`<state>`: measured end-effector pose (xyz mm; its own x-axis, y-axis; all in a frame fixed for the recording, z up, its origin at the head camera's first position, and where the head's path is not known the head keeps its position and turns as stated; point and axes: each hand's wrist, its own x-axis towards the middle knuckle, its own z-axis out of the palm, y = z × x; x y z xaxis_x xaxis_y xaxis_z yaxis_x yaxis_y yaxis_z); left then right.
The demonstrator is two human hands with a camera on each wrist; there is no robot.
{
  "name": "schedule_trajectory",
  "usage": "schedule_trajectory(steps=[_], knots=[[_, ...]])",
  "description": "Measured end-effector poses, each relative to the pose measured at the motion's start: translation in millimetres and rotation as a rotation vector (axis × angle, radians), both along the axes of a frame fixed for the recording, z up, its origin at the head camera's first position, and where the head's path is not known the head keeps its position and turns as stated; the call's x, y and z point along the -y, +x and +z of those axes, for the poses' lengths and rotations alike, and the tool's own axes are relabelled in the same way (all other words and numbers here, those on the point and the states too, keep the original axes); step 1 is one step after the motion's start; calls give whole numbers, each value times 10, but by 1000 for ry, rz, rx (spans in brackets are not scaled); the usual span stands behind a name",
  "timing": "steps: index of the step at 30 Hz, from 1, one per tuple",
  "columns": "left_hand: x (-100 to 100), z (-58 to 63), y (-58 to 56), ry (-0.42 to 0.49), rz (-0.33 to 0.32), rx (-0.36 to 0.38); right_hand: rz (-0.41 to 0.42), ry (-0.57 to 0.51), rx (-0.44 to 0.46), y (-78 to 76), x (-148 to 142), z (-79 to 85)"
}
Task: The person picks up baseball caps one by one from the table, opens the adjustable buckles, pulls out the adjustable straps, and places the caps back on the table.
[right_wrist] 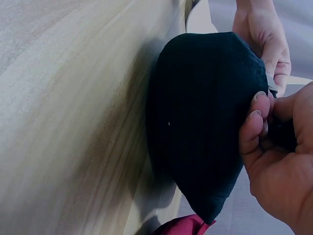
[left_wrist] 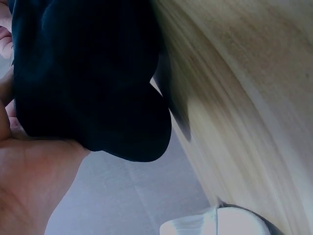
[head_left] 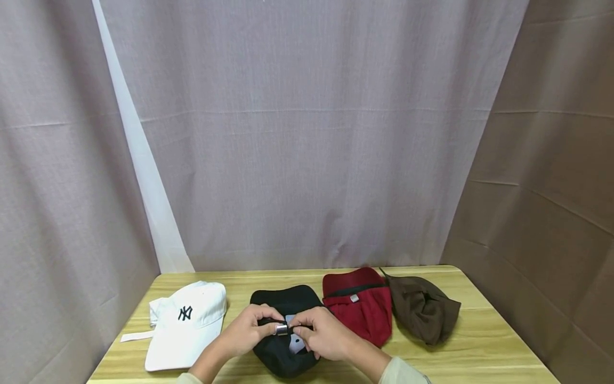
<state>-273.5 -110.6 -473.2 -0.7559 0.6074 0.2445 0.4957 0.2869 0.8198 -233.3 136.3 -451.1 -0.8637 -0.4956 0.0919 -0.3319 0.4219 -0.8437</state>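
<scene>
In the head view a black baseball cap point(head_left: 288, 300) lies at the front middle of the table, its back strap toward me. My left hand point(head_left: 242, 332) pinches the strap end at a silver metal buckle point(head_left: 281, 329) between thumb and fingers. Close beside it, my right hand point(head_left: 331, 337) pinches the other side of the strap. The right wrist view shows the cap's dark crown point(right_wrist: 200, 112), with the right fingertips at its edge. From the left wrist, the cap point(left_wrist: 88, 78) covers most of the left fingers. A pale label point(head_left: 296, 344) shows inside the cap's opening.
A white cap point(head_left: 203, 306) with a dark logo lies on the left of the wooden table point(head_left: 479, 341). Right of the black cap are a dark red cap point(head_left: 369, 314) and a crumpled brown cap point(head_left: 422, 309). Grey curtains point(head_left: 307, 160) hang behind and at the sides.
</scene>
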Motion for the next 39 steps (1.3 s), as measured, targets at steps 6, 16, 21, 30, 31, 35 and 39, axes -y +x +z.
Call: schedule_trajectory(steps=[6, 16, 21, 30, 31, 35, 39], knots=[[15, 2, 6, 11, 15, -10, -16, -15, 4, 25, -23, -20], [184, 54, -8, 9, 34, -106, -61, -11, -80, 84, -117, -45], [320, 73, -56, -8, 98, -168, -81, 17, -153, 80, -167, -50], [325, -57, -144, -451, 211, -597, -75, 65, -244, 88, -220, -65], [316, -68, -154, -474, 226, -600, -74, 68, -256, 88, -224, -65], [288, -72, -181, -492, 253, -644, -83, 55, -322, 83, -245, -70], [284, -63, -201, -459, 249, -687, -122, 16, -395, 87, -306, -96]])
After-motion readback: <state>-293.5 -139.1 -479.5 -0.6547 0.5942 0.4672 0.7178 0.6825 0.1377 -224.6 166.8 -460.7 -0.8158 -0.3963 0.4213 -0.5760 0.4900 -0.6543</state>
